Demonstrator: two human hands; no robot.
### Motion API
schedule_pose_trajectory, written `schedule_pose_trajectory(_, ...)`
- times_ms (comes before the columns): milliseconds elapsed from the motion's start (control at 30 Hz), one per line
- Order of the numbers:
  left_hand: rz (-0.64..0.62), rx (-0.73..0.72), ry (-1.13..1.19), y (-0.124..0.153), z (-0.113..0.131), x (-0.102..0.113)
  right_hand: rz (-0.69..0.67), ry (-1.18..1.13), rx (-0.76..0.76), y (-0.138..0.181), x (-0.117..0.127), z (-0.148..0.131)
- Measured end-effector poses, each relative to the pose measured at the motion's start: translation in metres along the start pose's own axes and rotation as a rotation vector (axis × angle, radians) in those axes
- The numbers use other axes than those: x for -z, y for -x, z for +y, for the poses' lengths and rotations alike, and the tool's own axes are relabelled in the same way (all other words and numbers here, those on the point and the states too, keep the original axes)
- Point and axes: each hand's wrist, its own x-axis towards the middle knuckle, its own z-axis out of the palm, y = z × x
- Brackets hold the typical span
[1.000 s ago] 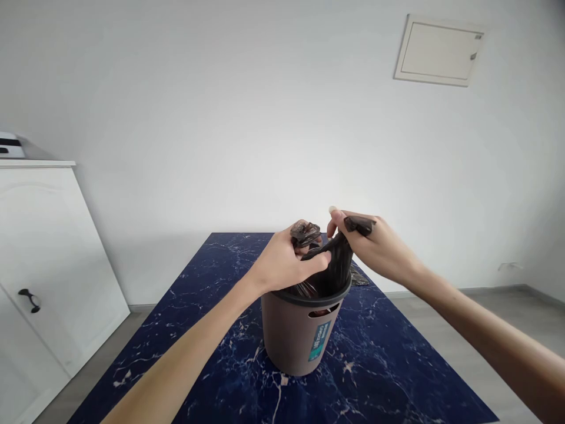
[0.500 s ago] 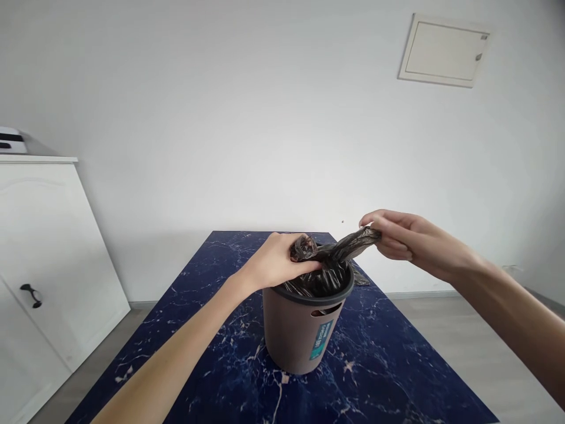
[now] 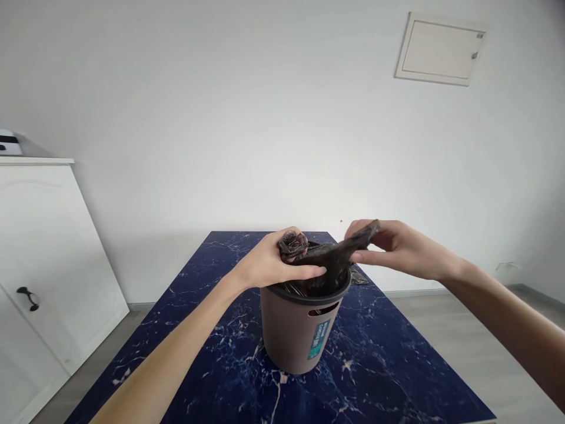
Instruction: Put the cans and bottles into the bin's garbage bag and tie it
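Observation:
A brown-grey trash can [image 3: 289, 333] with a dark rim and a teal label stands upright on the blue marbled table. Black plastic of a garbage bag [image 3: 326, 262] lies inside its mouth and rises above the rim. My left hand [image 3: 280, 259] is closed on the bunched bag at the can's left side, thumb laid across the front. On the right, my right hand [image 3: 379, 247] grips a raised fold of the same bag between thumb and fingers, just above the rim. Some fingertips are hidden behind the plastic.
The blue table [image 3: 212, 353] runs back to the white wall. More black plastic [image 3: 358, 275] lies on it, right of the can. A white cabinet [image 3: 48, 253] with a black handle stands at left, and a panel [image 3: 441, 50] is set in the wall.
My right hand has moved left and slightly down toward the can, its hold now farther along the bag. The twisted strip has turned into a wider raised fold. My left hand stays nearly in place.

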Motion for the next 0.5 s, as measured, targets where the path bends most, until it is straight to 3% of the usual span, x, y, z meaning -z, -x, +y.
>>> schedule_pose_trajectory(200,0.032,0.013,0.021,0.001,0.0,0.0,0.28,-0.118,-0.028,0.009,0.009,0.017)
schedule_pose_trajectory(367,0.092,0.021,-0.031,-0.003,-0.004,-0.003,0.017,-0.089,0.017,0.005,-0.004,0.022)
schedule_pose_trajectory(500,0.105,0.013,-0.089,-0.006,-0.006,-0.008,0.065,0.021,-0.038,-0.005,-0.037,0.009)
